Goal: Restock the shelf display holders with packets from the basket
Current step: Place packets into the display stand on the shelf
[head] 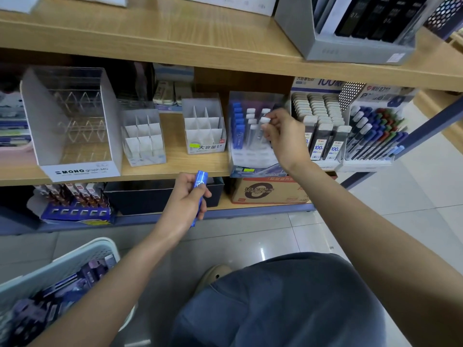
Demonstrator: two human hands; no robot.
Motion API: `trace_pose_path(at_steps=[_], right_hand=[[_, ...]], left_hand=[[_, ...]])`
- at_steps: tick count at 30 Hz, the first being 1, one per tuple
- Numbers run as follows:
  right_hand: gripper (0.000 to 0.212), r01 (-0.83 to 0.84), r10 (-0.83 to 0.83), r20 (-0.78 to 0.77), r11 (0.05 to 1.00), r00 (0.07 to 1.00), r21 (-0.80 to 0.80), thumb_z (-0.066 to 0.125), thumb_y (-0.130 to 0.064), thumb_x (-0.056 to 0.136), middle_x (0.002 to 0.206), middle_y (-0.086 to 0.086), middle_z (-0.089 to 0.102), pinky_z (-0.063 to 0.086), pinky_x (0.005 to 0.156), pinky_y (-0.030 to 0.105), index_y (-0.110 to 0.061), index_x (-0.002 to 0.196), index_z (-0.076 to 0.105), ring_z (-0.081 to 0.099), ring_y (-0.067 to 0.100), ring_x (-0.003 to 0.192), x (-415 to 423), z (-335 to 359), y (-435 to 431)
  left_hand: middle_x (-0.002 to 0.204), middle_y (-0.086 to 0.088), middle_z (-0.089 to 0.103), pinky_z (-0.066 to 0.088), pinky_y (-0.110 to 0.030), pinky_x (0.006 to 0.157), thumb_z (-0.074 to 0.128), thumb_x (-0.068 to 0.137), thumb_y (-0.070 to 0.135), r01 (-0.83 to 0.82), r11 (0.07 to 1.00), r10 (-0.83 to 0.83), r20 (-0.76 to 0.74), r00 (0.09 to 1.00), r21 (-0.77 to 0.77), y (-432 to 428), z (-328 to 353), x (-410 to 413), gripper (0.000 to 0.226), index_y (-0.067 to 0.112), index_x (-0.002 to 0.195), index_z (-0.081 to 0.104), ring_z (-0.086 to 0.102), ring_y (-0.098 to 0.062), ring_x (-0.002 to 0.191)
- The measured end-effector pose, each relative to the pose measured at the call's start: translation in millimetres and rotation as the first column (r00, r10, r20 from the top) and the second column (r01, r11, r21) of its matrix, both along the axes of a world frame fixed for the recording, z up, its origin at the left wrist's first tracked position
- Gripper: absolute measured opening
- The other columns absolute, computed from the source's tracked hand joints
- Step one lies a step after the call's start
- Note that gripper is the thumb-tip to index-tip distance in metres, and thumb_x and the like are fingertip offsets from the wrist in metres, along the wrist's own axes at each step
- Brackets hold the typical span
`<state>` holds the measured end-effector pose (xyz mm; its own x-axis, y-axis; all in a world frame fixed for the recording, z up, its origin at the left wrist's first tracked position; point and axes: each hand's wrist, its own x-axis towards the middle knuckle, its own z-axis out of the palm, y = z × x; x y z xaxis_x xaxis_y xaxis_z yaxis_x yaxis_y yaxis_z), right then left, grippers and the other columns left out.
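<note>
My right hand (283, 132) pinches a clear packet with a white cap (263, 124) at the right column of a clear display holder (240, 160) on the middle shelf. That holder has a column of blue packets (238, 126) on its left and white-capped ones in the middle. In front of the shelf edge, my left hand (184, 199) grips a blue packet (200, 182) standing roughly upright. A pale basket (75, 260) with several dark and purple packets sits on the floor at lower left.
Two empty white divided holders (144, 136) (204, 126) and a large empty MONO holder (72, 121) stand left of the filled one. Full displays of refills (323, 126) and pens (373, 134) stand to the right. A cardboard box (265, 191) sits on the bottom shelf.
</note>
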<state>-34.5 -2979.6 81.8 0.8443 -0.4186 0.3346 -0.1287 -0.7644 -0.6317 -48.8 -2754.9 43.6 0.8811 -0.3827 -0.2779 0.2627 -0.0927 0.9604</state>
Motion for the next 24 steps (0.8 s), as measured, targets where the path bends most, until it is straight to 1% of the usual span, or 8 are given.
trace_pose_path(at_steps=[4,7,10,14,19,21,22,24], right_hand=[[0.012,-0.027,0.027,0.001,0.999,1.0,-0.02,0.053,-0.006,0.093,0.073,-0.007,0.055,0.053,0.075,0.041,-0.007,0.104,0.058,0.06,0.018,0.074,2.7,0.9,-0.7],[0.012,-0.056,0.053,-0.037,0.996,0.998,-0.065,0.053,-0.004,0.092,0.073,0.0,0.057,0.052,0.073,0.039,-0.005,0.103,0.059,0.06,0.02,0.072,0.6,-1.4,-1.2],[0.014,-0.06,0.058,-0.047,0.997,0.997,-0.047,0.053,-0.002,0.092,0.075,0.001,0.057,0.053,0.072,0.032,-0.004,0.104,0.06,0.058,0.013,0.068,0.6,-4.4,-2.2],[0.014,-0.075,0.076,-0.101,0.997,0.992,0.02,0.053,0.0,0.092,0.07,-0.006,0.054,0.051,0.071,0.021,-0.005,0.104,0.059,0.056,0.002,0.064,3.1,-5.3,-3.4],[0.016,-0.064,0.073,-0.144,0.996,0.987,0.063,0.054,0.002,0.089,0.066,-0.01,0.052,0.054,0.077,0.034,-0.008,0.101,0.059,0.055,0.003,0.063,1.5,-10.3,-0.1],[0.018,-0.044,0.051,-0.166,0.998,0.985,0.046,0.056,0.0,0.088,0.074,-0.004,0.058,0.052,0.081,0.039,-0.005,0.105,0.06,0.058,0.012,0.071,2.3,-9.5,3.1],[0.021,-0.023,0.025,-0.165,1.0,0.986,0.011,0.058,-0.003,0.088,0.085,0.002,0.06,0.051,0.082,0.039,-0.005,0.109,0.058,0.059,0.016,0.078,1.3,-10.0,5.7],[0.031,0.023,-0.029,-0.098,0.998,0.995,-0.059,0.061,-0.01,0.088,0.111,0.01,0.054,0.047,0.081,0.034,-0.004,0.117,0.049,0.054,0.017,0.089,-5.9,-11.8,13.9]], left_hand=[[0.076,-0.003,0.054,0.036,-0.021,0.042,0.039,0.098,0.006,0.008,1.0,-0.008,0.004,1.0,0.004,2.3,-2.1,0.5,0.017,0.02,0.089,0.042,0.044,-0.01,0.048],[0.078,-0.003,0.054,0.038,-0.02,0.042,0.039,0.099,0.008,0.019,1.0,-0.019,0.024,1.0,0.011,4.1,-1.9,0.9,0.017,0.021,0.089,0.042,0.044,-0.008,0.047],[0.079,-0.003,0.056,0.038,-0.017,0.042,0.04,0.099,0.011,0.038,0.999,-0.04,0.078,0.996,0.024,4.2,-0.7,1.1,0.015,0.022,0.089,0.043,0.044,-0.005,0.042],[0.077,-0.001,0.057,0.04,-0.018,0.043,0.043,0.098,0.016,0.05,0.998,-0.054,0.129,0.99,0.03,4.2,-1.0,2.5,0.014,0.029,0.093,0.045,0.045,-0.005,0.043],[0.077,-0.001,0.058,0.042,-0.018,0.043,0.045,0.097,0.019,0.059,0.997,-0.066,0.162,0.985,0.049,3.7,1.6,4.5,0.015,0.034,0.094,0.047,0.048,-0.005,0.045],[0.077,-0.001,0.059,0.042,-0.018,0.043,0.047,0.096,0.02,0.068,0.996,-0.077,0.174,0.982,0.055,2.8,4.6,4.1,0.015,0.035,0.095,0.048,0.048,-0.005,0.045],[0.078,-0.002,0.059,0.042,-0.018,0.042,0.047,0.096,0.021,0.071,0.996,-0.081,0.18,0.98,0.057,2.5,6.5,3.6,0.015,0.036,0.095,0.049,0.048,-0.005,0.045],[0.079,-0.002,0.059,0.039,-0.018,0.039,0.048,0.096,0.022,0.074,0.995,-0.084,0.181,0.98,0.059,2.2,10.0,3.0,0.014,0.035,0.098,0.052,0.046,-0.007,0.044]])
